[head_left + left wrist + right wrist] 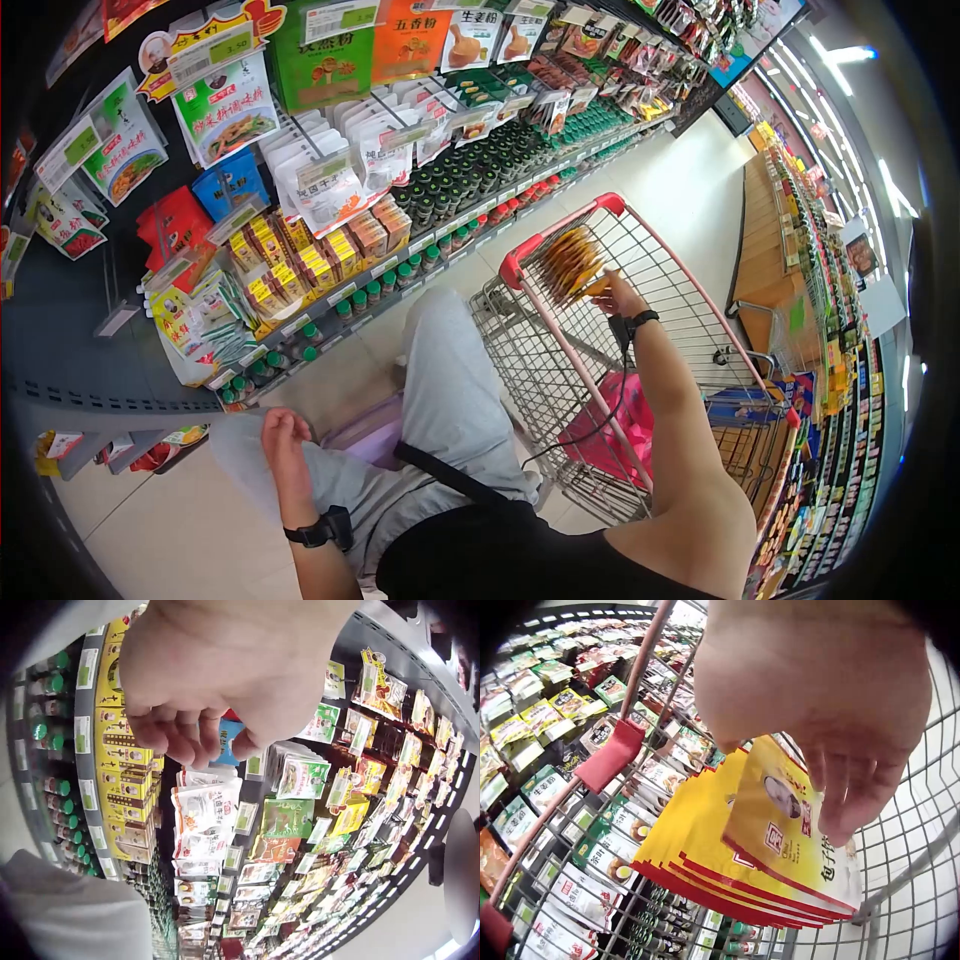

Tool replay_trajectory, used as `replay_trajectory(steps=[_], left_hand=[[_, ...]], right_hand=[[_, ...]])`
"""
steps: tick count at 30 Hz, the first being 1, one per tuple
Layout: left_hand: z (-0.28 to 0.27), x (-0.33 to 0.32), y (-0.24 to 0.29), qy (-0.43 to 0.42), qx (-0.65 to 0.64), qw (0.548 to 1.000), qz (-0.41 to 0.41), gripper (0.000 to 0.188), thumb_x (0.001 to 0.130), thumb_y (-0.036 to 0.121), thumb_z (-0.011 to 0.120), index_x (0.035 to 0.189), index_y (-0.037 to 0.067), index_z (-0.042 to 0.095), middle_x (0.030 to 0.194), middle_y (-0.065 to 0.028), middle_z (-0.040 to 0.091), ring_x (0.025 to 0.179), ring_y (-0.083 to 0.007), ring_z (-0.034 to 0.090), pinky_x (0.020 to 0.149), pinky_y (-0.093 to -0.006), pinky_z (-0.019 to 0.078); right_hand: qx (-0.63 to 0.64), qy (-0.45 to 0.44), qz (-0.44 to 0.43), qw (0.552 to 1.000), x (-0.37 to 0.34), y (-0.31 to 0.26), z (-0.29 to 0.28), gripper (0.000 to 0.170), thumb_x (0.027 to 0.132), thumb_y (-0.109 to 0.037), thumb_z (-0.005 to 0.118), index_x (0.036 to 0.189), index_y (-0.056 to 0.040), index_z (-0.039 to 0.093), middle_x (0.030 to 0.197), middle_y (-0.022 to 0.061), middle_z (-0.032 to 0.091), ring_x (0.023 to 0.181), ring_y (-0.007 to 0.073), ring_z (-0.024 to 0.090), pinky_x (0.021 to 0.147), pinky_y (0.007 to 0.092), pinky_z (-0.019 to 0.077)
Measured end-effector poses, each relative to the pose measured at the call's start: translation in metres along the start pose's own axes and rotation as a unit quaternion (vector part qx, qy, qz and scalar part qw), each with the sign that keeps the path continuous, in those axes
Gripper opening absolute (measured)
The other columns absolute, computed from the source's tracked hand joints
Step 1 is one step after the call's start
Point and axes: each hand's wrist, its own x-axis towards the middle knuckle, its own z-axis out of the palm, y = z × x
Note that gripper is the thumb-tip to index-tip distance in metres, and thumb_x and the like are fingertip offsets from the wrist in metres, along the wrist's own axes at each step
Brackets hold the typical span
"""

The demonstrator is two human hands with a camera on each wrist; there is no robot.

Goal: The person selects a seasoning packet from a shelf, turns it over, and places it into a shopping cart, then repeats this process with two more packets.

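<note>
My right hand (pixel 620 298) grips a stack of yellow, red-edged seasoning packets (pixel 570 262) by one end, inside the shopping cart (pixel 668 262) near its red corner piece. Seen from the right wrist, the fingers of the hand (pixel 817 697) lie over the front packet (pixel 780 802), while the thumb is mostly hidden behind the upper edge. The other packets (pixel 705 825) fan out in a row beside it. My left hand (pixel 285 440) hangs near my knee, fingers loosely curled, with nothing in it. The left wrist view has this hand (pixel 225 682) in front of the shelf goods.
A seasoning shelf (pixel 400 262) runs along the left, with hanging packets (pixel 320 165), yellow boxes (pixel 280 265) and green-capped jars (pixel 360 300). In the cart lies a pink bag (pixel 615 430). Another stocked shelf (pixel 850 380) lines the right side. A cable (pixel 600 425) trails from my right wrist.
</note>
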Motion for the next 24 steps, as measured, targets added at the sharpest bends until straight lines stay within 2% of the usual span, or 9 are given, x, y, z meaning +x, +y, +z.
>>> replay_trajectory(steps=[1,8,9,12,13,14,18,22,24], left_hand=[[0.000,0.002,0.001,-0.014,0.002,1.000,-0.002,0.009,0.095,0.015,0.052,0.091,0.007,0.053,0.076,-0.0020,0.052,0.069,-0.0104,0.049,0.063,-0.0245,0.0396],[0.003,0.005,0.003,-0.030,0.002,0.999,-0.010,0.009,0.097,0.016,0.051,0.093,0.008,0.054,0.079,-0.0020,0.053,0.069,-0.0098,0.050,0.064,-0.0245,0.0402],[0.004,0.004,0.003,-0.031,-0.001,0.999,-0.010,0.009,0.097,0.016,0.051,0.093,0.008,0.054,0.079,-0.0020,0.054,0.069,-0.0098,0.050,0.064,-0.0245,0.0405],[0.005,0.003,0.002,-0.019,-0.007,1.000,-0.014,0.009,0.096,0.015,0.051,0.092,0.008,0.054,0.077,-0.0020,0.054,0.068,-0.0102,0.050,0.063,-0.0246,0.0401],[0.004,0.002,0.000,-0.011,-0.008,1.000,-0.014,0.008,0.096,0.014,0.051,0.091,0.008,0.054,0.076,-0.0020,0.053,0.068,-0.0104,0.049,0.063,-0.0247,0.0398],[0.002,0.002,-0.004,-0.020,0.000,1.000,-0.015,0.008,0.095,0.014,0.052,0.090,0.008,0.054,0.076,-0.0018,0.053,0.068,-0.0102,0.049,0.063,-0.0248,0.0401],[-0.010,0.008,-0.022,-0.020,-0.004,0.999,-0.034,0.007,0.094,0.014,0.055,0.090,0.009,0.055,0.074,0.0000,0.054,0.068,-0.0092,0.051,0.064,-0.0245,0.0419],[-0.002,0.007,-0.009,-0.027,0.020,0.998,-0.053,0.007,0.095,0.016,0.057,0.093,0.009,0.057,0.079,0.0002,0.058,0.072,-0.0086,0.055,0.066,-0.0235,0.0427],[0.006,0.003,0.008,-0.028,0.024,0.999,-0.034,0.008,0.095,0.016,0.055,0.091,0.010,0.056,0.079,0.0004,0.058,0.073,-0.0091,0.054,0.067,-0.0245,0.0423]], right_hand=[[0.014,-0.019,0.036,0.999,0.001,-0.001,-0.003,0.072,0.092,-0.066,0.040,0.121,-0.0013,0.050,0.107,0.0175,0.065,0.089,0.0232,0.065,0.064,0.0296,0.0517],[0.088,-0.016,0.017,0.996,-0.013,-0.004,0.000,0.076,0.093,-0.067,0.039,0.130,-0.0007,0.043,0.117,0.0206,0.060,0.100,0.0294,0.061,0.076,0.0355,0.0506],[0.097,0.011,0.032,0.995,-0.018,-0.009,0.002,0.058,0.097,-0.058,0.043,0.115,-0.0043,0.052,0.106,0.0136,0.062,0.093,0.0242,0.061,0.072,0.0320,0.0494],[0.068,-0.059,-0.019,0.996,-0.051,-0.038,0.015,0.036,0.100,-0.043,0.045,0.095,-0.0093,0.056,0.090,0.0044,0.060,0.082,0.0179,0.059,0.067,0.0279,0.0467],[0.104,-0.119,-0.057,0.986,-0.076,-0.056,0.031,0.022,0.099,-0.028,0.048,0.083,-0.0126,0.054,0.078,-0.0014,0.056,0.074,0.0135,0.055,0.064,0.0258,0.0439],[0.146,-0.211,-0.071,0.964,-0.085,-0.071,0.035,0.016,0.096,-0.023,0.052,0.086,-0.0112,0.055,0.078,-0.0013,0.055,0.074,0.0131,0.055,0.064,0.0248,0.0432],[0.285,-0.306,-0.193,0.887,-0.156,-0.142,0.094,0.013,0.094,-0.023,0.057,0.093,-0.0102,0.056,0.079,-0.0013,0.051,0.067,0.0126,0.049,0.062,0.0242,0.0420],[0.175,-0.497,-0.355,0.772,-0.230,-0.219,0.169,0.031,0.088,-0.032,0.065,0.081,-0.0085,0.045,0.070,-0.0004,0.042,0.062,0.0132,0.045,0.057,0.0253,0.0393],[0.182,-0.562,-0.372,0.716,-0.250,-0.248,0.205,0.029,0.089,-0.028,0.063,0.080,-0.0077,0.043,0.070,0.0007,0.041,0.062,0.0136,0.043,0.056,0.0261,0.0352]])
